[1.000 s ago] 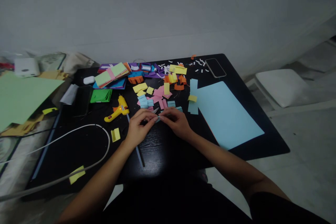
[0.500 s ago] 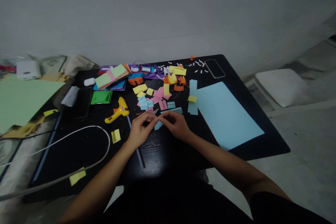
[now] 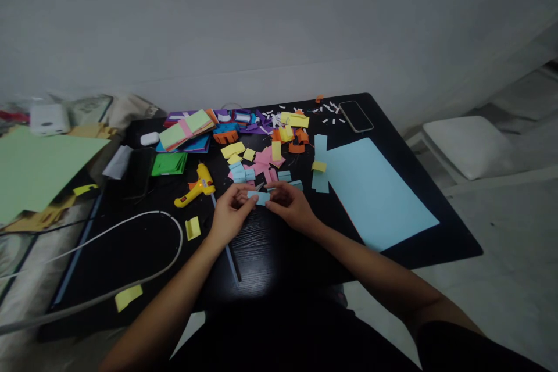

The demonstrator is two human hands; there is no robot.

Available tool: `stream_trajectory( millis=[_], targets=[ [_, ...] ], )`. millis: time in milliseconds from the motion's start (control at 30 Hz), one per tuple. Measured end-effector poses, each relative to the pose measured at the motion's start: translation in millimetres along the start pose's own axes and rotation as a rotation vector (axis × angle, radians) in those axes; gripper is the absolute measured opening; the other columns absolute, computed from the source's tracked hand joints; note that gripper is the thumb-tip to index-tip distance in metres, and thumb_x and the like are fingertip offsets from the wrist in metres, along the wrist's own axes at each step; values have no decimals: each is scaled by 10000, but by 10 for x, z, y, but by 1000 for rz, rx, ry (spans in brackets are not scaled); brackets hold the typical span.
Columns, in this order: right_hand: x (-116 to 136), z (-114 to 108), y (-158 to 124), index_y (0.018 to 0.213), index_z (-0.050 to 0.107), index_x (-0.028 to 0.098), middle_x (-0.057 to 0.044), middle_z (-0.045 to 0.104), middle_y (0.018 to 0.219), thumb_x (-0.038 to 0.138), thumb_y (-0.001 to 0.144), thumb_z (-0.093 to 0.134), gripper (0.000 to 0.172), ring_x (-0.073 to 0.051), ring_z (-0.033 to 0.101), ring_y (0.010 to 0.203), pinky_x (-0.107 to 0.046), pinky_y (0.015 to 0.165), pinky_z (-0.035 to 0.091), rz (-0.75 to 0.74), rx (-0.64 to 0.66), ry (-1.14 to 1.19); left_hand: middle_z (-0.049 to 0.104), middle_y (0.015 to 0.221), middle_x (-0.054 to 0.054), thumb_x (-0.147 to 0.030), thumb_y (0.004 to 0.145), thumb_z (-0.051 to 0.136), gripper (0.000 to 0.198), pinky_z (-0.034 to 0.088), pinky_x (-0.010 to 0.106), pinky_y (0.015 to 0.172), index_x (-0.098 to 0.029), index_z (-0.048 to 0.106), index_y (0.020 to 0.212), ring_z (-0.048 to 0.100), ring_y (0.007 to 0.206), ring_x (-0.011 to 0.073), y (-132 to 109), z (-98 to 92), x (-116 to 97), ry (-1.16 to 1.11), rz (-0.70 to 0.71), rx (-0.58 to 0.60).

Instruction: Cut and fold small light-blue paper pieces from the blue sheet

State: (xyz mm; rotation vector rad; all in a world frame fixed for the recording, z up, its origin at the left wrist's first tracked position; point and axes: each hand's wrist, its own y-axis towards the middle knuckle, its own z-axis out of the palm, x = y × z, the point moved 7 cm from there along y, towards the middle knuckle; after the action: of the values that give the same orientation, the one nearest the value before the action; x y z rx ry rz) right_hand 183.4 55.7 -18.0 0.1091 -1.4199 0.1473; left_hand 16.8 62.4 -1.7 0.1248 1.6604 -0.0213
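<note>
A small light-blue piece of paper [image 3: 260,197] is stretched between my two hands, above the black table [image 3: 279,267]. My left hand [image 3: 232,209] pinches its left end between thumb and fingers. At its right end, my right hand [image 3: 293,206] closes thumb and fingers on the same piece. Just behind the paper, the tip of a pair of scissors [image 3: 260,186] shows, mostly hidden by my hands. Beyond lie folded light-blue pieces [image 3: 241,172] and pink pieces [image 3: 263,158]. Left of my left hand rests a yellow glue gun [image 3: 198,186], a glue stick [image 3: 231,261] near it.
A large light-blue sheet [image 3: 379,192] covers the table's right side, with a phone [image 3: 356,116] behind it. Stacked coloured papers [image 3: 187,131] and green pieces [image 3: 169,164] lie back left. A white cable [image 3: 181,238] loops across the left. A white stool [image 3: 462,142] stands at right.
The light-blue piece has turned from hanging down under my fingertips to lying wide and flat between my hands. My fingertips have moved a little apart.
</note>
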Motion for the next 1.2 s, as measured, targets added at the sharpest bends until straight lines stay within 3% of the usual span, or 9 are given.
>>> stream_trajectory(
  millis=[133,333,467,567,700,867,1067,1200],
  targets=[
    [-52,28,-4,916,705,207,12,702,762,340,779,777,205,-147,667,689,-294,712,563,18,25,-21,685,757,-13,-361,800,806,315,539,251,624,-186,665,1021,626,616,115,-2,27,-43,-42,22,-4],
    [-72,-22,24,871,650,204,20,698,754,391,758,811,270,-143,686,641,-299,696,592,53,-25,65,704,796,-7,-342,783,832,411,569,250,657,-191,602,1088,660,664,117,2,67,-1,-116,7,16],
    [-97,36,4,991,589,227,20,724,810,337,742,825,360,-165,735,706,-321,723,619,95,36,161,686,768,-17,-325,779,835,342,550,239,647,-191,597,984,640,642,107,-4,44,9,-106,21,-10],
    [-59,72,-25,1148,586,244,44,701,755,296,775,795,430,-160,727,700,-318,731,617,51,69,75,669,759,-12,-332,811,802,235,519,233,643,-178,653,905,611,642,102,-14,40,-12,-3,29,2],
    [41,36,-37,1128,647,240,23,697,802,314,843,734,307,-142,695,729,-286,734,598,-38,11,-38,670,763,-4,-335,823,783,196,505,240,649,-177,686,884,600,654,109,-25,48,-40,47,41,20],
    [98,-28,-33,1033,685,246,-11,731,929,316,826,758,230,-167,714,854,-293,792,591,-83,-62,-68,665,778,-1,-309,826,782,184,504,245,662,-187,701,938,590,667,113,-30,56,-45,58,61,32],
    [79,-45,-51,942,699,233,-6,711,809,334,846,737,144,-158,669,686,-285,649,550,-84,-91,-165,657,769,-1,-290,846,768,165,510,239,646,-193,713,967,592,661,113,-29,82,-24,74,71,92],
    [106,-29,-57,862,698,223,-16,719,837,308,850,712,88,-168,676,744,-296,706,553,-110,-78,-155,647,729,-2,-301,871,740,165,532,248,622,-195,721,996,604,630,124,-38,102,7,74,47,131]
  ],
)
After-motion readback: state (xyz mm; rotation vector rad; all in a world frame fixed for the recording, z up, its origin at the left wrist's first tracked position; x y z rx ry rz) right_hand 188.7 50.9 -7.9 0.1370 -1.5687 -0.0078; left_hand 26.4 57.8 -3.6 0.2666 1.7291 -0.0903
